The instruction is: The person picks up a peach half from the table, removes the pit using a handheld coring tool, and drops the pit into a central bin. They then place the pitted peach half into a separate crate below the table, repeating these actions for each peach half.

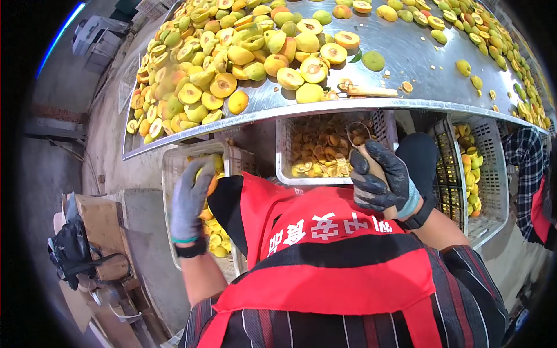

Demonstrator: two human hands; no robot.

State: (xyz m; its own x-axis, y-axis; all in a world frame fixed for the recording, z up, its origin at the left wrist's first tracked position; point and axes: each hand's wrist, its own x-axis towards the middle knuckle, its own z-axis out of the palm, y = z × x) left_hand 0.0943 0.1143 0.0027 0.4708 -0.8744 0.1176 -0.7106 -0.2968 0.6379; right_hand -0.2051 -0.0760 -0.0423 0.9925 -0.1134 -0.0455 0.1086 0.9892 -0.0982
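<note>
With our black-gloved right hand [390,184] we wrap fingers around a wooden-handled wire-loop tool [373,164] over the white plastic scrap crate [331,180], while whether our grey-gloved left hand [190,200], above yellow halved fruit [217,236], grips anything we cannot tell.

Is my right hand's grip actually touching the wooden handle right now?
Touching. The head view shows the right hand's grip wrapped around the wooden handle, whose ends stick out above and below.

Left hand [191,200] outstretched — right hand [399,181] curled
</note>
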